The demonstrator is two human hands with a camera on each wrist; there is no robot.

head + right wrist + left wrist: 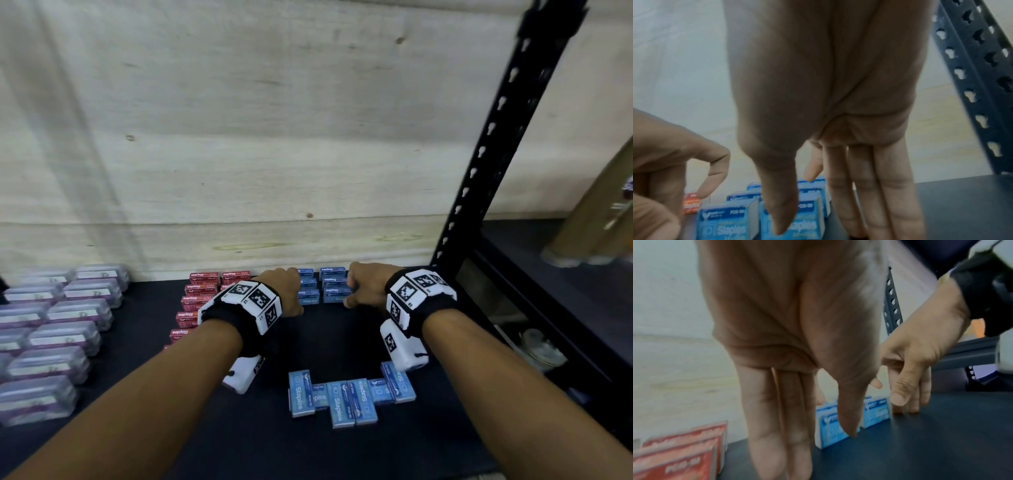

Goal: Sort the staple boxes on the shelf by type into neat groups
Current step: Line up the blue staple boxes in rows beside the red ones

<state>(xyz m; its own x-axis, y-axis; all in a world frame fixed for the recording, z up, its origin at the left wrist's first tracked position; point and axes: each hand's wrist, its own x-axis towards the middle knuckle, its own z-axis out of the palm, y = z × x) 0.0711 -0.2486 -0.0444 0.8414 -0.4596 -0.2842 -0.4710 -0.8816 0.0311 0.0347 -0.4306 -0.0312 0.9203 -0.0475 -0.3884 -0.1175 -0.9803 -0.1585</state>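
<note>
Two short columns of blue staple boxes (334, 292) stand against the back wall of the black shelf (325, 342). My left hand (286, 287) stands at their left side and my right hand (364, 286) at their right side, fingers straight and pointing down. In the left wrist view my thumb hangs in front of a blue box (826, 434). In the right wrist view my fingers (873, 203) reach the shelf beside the blue boxes (725, 225). Neither hand holds a box. Red staple boxes (202, 291) stand in columns just left of my left hand. Several loose blue boxes (342, 397) lie unevenly near the front.
Rows of clear purple cases (58, 325) fill the shelf's left side. A black perforated rack post (496, 137) rises at the right, with another shelf bay beyond it. A pale wooden board (239, 137) closes the back.
</note>
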